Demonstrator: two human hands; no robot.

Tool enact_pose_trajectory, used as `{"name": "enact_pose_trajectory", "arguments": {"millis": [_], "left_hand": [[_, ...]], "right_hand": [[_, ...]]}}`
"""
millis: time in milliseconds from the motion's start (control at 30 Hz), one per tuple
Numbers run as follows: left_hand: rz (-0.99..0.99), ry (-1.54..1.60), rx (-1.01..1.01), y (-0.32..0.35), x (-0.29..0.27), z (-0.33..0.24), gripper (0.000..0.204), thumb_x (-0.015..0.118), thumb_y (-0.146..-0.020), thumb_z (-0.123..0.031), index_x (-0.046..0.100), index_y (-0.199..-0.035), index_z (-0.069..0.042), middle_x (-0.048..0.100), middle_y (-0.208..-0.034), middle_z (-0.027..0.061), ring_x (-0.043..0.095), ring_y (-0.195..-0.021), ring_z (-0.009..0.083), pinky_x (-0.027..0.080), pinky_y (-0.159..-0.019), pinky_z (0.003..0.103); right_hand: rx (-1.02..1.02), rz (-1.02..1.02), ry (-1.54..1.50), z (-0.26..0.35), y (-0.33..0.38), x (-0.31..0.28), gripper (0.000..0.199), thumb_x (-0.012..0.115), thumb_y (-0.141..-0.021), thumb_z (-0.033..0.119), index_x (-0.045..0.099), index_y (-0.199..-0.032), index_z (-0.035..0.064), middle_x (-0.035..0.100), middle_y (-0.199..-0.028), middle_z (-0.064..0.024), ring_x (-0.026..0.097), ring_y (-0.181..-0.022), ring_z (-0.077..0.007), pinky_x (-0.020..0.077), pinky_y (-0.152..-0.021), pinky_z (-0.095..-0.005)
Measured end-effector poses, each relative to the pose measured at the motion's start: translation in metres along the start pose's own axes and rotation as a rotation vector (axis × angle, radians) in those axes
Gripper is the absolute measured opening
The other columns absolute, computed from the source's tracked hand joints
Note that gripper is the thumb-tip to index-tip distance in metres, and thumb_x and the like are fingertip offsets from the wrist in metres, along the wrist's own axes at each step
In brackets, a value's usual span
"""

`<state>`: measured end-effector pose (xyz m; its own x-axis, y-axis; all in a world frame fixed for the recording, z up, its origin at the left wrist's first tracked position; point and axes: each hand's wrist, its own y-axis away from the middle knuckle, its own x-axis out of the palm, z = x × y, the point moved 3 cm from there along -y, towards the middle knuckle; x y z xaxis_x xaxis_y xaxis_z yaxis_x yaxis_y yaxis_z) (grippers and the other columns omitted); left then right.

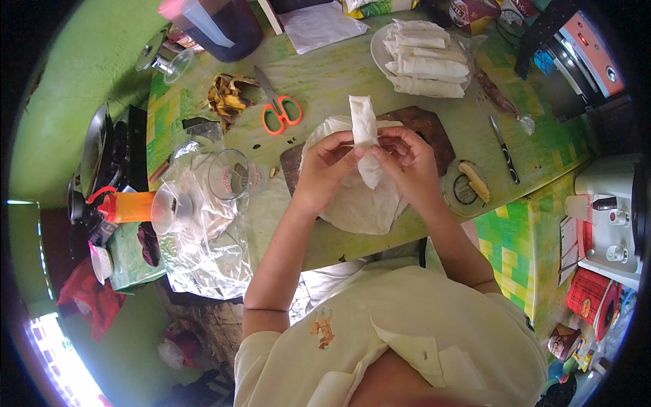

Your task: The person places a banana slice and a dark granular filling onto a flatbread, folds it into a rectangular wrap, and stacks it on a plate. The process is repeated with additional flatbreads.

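Note:
Between both hands a pale wrapped roll (363,122) is held upright above the board. My left hand (327,163) pinches it from one side, and my right hand (407,159) grips it from the other, thumbs toward me. Below lie thin round wrapper sheets (363,214) on a dark wooden board (434,136). A white plate (377,49) at the far side bears several similar rolls (430,66). Just right of the board, a peeled banana piece (475,180) rests on a small clear round dish (453,198).
Orange-handled scissors (281,114) lie near banana peels (229,98) at far left. A knife (505,150) lies at the right. Clear plastic (203,261), a glass cup (229,174) and an orange bottle (129,206) crowd the left side. A dark pitcher (227,34) stands at the back.

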<state>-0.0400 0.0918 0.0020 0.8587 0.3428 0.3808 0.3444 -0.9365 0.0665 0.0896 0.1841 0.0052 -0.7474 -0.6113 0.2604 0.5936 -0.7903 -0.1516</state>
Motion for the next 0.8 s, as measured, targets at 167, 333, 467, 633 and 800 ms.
{"name": "enact_pose_trajectory", "arguments": {"millis": [167, 333, 467, 633, 800], "left_hand": [[0.017, 0.033, -0.004, 0.002, 0.001, -0.001, 0.022, 0.067, -0.094, -0.009, 0.064, -0.114, 0.001, 0.069, -0.107, 0.005, 0.062, -0.099, 0.0118, 0.048, -0.091, 0.028], [0.023, 0.026, -0.027, 0.001, 0.001, 0.0, 0.02, 0.067, -0.094, -0.012, 0.065, -0.11, -0.001, 0.068, -0.103, 0.0033, 0.062, -0.095, 0.0103, 0.049, -0.088, 0.027], [-0.067, 0.056, -0.129, 0.001, 0.0, 0.003, 0.02, 0.067, -0.095, -0.016, 0.064, -0.109, -0.002, 0.067, -0.098, 0.0016, 0.062, -0.088, 0.0077, 0.05, -0.081, 0.024], [-0.149, 0.088, -0.126, 0.0, 0.004, -0.001, 0.021, 0.066, -0.095, -0.017, 0.063, -0.109, -0.002, 0.066, -0.097, 0.0009, 0.06, -0.083, 0.0062, 0.049, -0.074, 0.022], [-0.158, -0.063, -0.053, -0.001, -0.004, 0.007, 0.021, 0.068, -0.093, -0.013, 0.062, -0.109, -0.001, 0.066, -0.097, 0.0015, 0.06, -0.084, 0.0067, 0.048, -0.077, 0.023]], "right_hand": [[0.19, 0.131, -0.061, 0.005, 0.001, -0.005, 0.022, 0.074, -0.086, 0.003, 0.062, -0.104, -0.0018, 0.067, -0.097, -0.005, 0.064, -0.092, -0.0093, 0.0532, -0.081, -0.0237], [0.254, 0.118, -0.039, 0.005, 0.002, -0.008, 0.021, 0.074, -0.085, 0.003, 0.062, -0.103, -0.0004, 0.067, -0.096, -0.0038, 0.063, -0.09, -0.009, 0.0522, -0.08, -0.0237], [0.214, 0.077, -0.002, 0.006, 0.001, -0.01, 0.019, 0.073, -0.087, 0.006, 0.062, -0.101, 0.0004, 0.066, -0.097, -0.0033, 0.063, -0.088, -0.0104, 0.0521, -0.079, -0.0261], [-0.046, -0.059, 0.203, 0.009, 0.0, -0.015, 0.022, 0.073, -0.086, 0.01, 0.062, -0.105, 0.005, 0.066, -0.098, -0.0021, 0.062, -0.085, -0.0112, 0.0502, -0.071, -0.0261], [-0.306, -0.011, 0.607, 0.036, 0.007, -0.002, 0.025, 0.075, -0.085, 0.013, 0.064, -0.106, 0.0057, 0.066, -0.101, -0.0038, 0.061, -0.083, -0.0102, 0.0454, -0.064, -0.0241]]}}
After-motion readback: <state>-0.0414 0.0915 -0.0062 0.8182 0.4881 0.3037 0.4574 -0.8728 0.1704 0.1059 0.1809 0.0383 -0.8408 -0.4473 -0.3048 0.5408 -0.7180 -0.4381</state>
